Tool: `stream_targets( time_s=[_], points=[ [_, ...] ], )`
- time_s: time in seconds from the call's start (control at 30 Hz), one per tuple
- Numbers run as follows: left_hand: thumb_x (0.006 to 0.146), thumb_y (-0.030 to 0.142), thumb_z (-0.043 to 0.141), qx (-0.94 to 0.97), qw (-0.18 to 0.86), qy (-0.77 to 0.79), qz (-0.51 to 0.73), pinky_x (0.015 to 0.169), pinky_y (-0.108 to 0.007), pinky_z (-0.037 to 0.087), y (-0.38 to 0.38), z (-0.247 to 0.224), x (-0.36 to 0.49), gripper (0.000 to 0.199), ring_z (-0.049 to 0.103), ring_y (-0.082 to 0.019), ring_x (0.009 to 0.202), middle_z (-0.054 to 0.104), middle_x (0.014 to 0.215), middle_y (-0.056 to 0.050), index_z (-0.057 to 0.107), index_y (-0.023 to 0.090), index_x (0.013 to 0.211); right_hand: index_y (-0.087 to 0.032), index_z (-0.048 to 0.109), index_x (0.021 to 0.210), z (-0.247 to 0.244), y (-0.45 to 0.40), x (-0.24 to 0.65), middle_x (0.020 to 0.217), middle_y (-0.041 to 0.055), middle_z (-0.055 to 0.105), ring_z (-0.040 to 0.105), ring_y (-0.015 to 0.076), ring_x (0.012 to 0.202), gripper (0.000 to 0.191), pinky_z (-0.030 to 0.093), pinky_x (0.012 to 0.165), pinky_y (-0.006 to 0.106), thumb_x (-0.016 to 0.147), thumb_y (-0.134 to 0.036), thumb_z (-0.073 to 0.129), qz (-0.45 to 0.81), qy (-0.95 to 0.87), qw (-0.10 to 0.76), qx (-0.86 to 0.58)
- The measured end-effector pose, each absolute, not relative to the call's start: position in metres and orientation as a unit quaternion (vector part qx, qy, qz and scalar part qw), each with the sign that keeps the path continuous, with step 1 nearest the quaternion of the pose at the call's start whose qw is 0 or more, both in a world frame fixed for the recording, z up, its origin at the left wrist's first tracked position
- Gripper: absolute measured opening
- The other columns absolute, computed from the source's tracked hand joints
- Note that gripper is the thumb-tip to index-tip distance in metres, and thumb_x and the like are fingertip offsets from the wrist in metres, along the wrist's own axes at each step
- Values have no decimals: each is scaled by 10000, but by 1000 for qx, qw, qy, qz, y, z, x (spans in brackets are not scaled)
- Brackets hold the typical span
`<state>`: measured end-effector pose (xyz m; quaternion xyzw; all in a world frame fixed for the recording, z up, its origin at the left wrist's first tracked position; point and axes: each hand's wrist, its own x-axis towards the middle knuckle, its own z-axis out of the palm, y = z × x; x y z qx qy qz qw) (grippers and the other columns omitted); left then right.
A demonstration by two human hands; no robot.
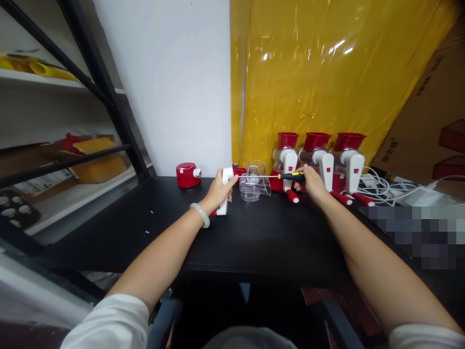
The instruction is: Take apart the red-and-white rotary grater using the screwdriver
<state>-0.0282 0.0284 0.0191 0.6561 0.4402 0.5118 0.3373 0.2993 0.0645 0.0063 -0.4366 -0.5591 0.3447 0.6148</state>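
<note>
Head view: on a black bench (247, 237), one white crank handle (224, 203) is held upright, slightly tilted, by the left hand (217, 190), its fingers closed around it and the thumb laid across its front. One screwdriver (290, 177), black and yellow, is gripped at the butt by the curled fingers of the right hand (314, 183), its shank levelled toward the crank handle. The step in hand is judged to be screwdriver work on that handle; whether the tip is seated cannot be told, as it is met by the left thumb. For the next move, a steady left hold and a straight line of shank are called for. Containers, listed: one red round base (188, 176), placed to the left, its inside not shown; one clear plastic body (250, 190), stood just beyond the hands, no load discernible in it; three red hoppers, left (288, 140), middle (317, 141) and right (350, 141), each mounted on a crank-fitted machine, contents hidden; one shelved carton (60, 156), by which a yellow package (103, 165) and something red are seen.
</note>
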Motion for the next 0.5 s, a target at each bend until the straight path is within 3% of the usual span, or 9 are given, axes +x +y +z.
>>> stream_targets(
  time_s=[0.07, 0.17, 0.5],
  points=[
    [827, 273, 676, 667, 320, 444, 506, 420, -227, 456, 30, 17, -28, 388, 528, -120, 404, 526, 594, 84, 409, 222, 1104, -270, 560, 793, 6, 64, 299, 478, -40, 523, 486, 136, 387, 503, 396, 389, 282, 783, -772, 584, 316, -567, 611, -453],
    [758, 122, 594, 668, 321, 453, 496, 426, -240, 468, 33, 14, -28, 419, 537, -135, 398, 520, 571, 97, 396, 226, 1113, -256, 545, 797, 8, 61, 298, 454, -60, 508, 461, 112, 382, 507, 362, 382, 244, 738, -747, 656, 314, -563, 618, -450],
    [719, 103, 509, 660, 318, 454, 506, 441, -230, 476, 29, 18, -28, 449, 535, -126, 400, 509, 543, 109, 403, 224, 1138, -267, 523, 904, 7, 63, 293, 674, -59, 540, 501, 81, 489, 510, 409, 431, 218, 672, -647, 771, 359, -539, 657, -385]
  ],
)
